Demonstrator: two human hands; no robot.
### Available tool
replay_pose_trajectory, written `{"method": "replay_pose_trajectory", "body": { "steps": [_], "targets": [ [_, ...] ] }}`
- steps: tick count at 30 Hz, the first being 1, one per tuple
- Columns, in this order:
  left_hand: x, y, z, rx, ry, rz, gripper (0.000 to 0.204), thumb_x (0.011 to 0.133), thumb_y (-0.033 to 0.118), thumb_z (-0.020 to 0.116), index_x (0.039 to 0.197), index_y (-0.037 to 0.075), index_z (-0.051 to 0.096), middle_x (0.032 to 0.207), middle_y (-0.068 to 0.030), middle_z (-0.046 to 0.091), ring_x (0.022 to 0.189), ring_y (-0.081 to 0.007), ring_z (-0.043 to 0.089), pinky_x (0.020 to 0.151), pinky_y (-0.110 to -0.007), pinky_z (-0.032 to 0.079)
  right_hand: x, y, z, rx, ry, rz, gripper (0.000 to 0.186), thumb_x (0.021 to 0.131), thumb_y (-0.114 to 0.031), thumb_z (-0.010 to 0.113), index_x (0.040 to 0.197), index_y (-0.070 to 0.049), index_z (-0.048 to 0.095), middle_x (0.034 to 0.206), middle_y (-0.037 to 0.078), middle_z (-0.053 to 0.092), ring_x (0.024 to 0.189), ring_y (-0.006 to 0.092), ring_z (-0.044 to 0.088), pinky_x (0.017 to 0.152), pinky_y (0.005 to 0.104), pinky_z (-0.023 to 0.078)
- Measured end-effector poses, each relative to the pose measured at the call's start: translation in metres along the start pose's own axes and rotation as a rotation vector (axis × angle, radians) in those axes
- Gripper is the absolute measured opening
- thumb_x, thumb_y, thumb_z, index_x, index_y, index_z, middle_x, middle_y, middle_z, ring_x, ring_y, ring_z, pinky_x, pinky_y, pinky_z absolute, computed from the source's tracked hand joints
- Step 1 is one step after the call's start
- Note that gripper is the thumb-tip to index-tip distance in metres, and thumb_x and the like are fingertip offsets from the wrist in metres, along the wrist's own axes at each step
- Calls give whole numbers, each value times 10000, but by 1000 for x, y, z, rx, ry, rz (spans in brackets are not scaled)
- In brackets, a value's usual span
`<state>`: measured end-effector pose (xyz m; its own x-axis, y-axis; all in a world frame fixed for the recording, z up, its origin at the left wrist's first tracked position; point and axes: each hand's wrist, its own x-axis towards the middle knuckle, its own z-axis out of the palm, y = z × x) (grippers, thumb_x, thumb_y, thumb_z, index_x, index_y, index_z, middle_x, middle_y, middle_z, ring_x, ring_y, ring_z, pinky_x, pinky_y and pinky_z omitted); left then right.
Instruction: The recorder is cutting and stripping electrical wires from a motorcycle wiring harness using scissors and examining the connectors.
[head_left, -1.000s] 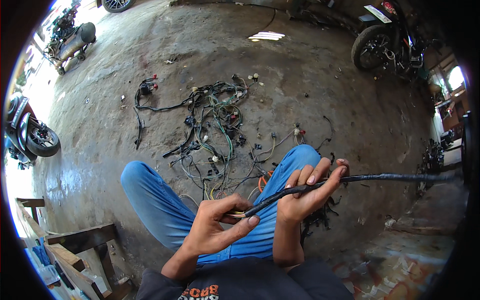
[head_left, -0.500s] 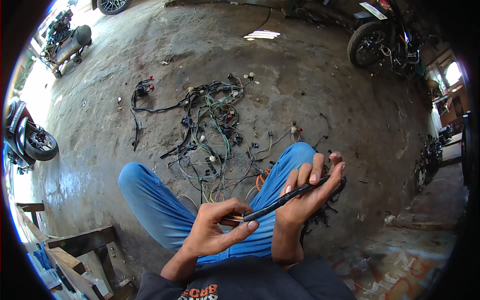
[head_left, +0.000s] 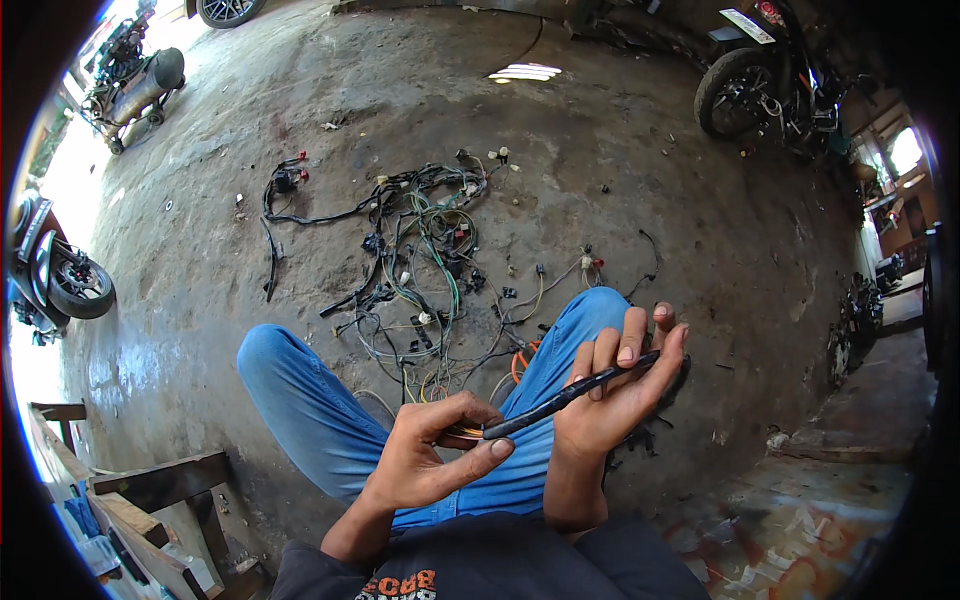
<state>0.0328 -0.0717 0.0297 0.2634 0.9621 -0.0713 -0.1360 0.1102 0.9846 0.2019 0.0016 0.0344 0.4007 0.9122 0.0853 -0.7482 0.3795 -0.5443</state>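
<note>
A black-wrapped wire bundle [head_left: 545,408] slants up to the right between my two hands, above my lap. Thin coloured wires [head_left: 462,432] come out of its lower left end. There my left hand [head_left: 432,450] has its fingers and thumb closed on the bundle and the bare wires. Farther right, my right hand [head_left: 622,395] holds the bundle's upper part, which crosses the palm between the curled fingers and the thumb. Ahead of my knees a loose wiring harness [head_left: 440,235] with green, black and white wires and several connectors lies spread on the floor.
My bent knees in blue jeans [head_left: 310,400] frame the near floor. Motorcycles [head_left: 740,90] stand at the far right and at the left edge. An air compressor [head_left: 150,85] is at the far left. A wooden frame [head_left: 160,485] stands close at my left.
The bundle has turned slightly in my hands and looks straighter. The dark curved stretch seen beyond my right hand's fingers has dropped behind the hand. Both hands keep nearly the same place.
</note>
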Motion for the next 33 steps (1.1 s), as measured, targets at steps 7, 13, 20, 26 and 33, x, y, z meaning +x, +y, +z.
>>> {"method": "replay_pose_trajectory", "body": {
  "steps": [7, 13, 20, 26, 33],
  "targets": [
    [0, -3, 0, 0, 20, 2, 247, 882, 158, 769, 971, -44, 657, 870, -72, 679, 839, -109, 673, 775, -278, 582, 1, -7, 4, 75, -107, 132, 314, 1095, -384, 356, 1096, -84, 450, 682, 5, 412, 359, 60, 270, 274, 213, 264],
    [2, -11, 2, -67, 74, -11, 244, 849, 172, 792, 914, -13, 647, 825, -19, 623, 709, -54, 534, 617, -208, 409, 2, -12, 4, -111, -113, 134, 370, 1079, -488, 308, 1103, -135, 418, 635, -21, 420, 319, 68, 282, 243, 264, 325],
    [1, -18, -3, -61, 62, -9, 252, 923, 200, 731, 931, -34, 638, 758, -20, 603, 680, -49, 550, 594, -209, 433, -4, -3, 12, -346, -29, -101, 354, 1091, -442, 302, 1089, -98, 383, 715, 11, 400, 335, 60, 267, 234, 219, 314],
    [-1, -17, -5, -154, 73, -27, 240, 944, 189, 708, 931, -34, 618, 733, -14, 586, 646, -38, 523, 568, -206, 409, -11, -4, 12, -501, -100, -227, 395, 1083, -468, 286, 1088, -80, 366, 725, 21, 398, 334, 60, 270, 233, 225, 343],
    [-2, -23, -4, -131, 49, -29, 240, 938, 191, 714, 919, -27, 614, 718, -13, 601, 637, -37, 537, 560, -200, 410, -10, -6, 9, -402, -104, -166, 415, 1077, -504, 280, 1101, -104, 384, 720, 20, 409, 314, 58, 261, 218, 227, 313]
  ]
}}
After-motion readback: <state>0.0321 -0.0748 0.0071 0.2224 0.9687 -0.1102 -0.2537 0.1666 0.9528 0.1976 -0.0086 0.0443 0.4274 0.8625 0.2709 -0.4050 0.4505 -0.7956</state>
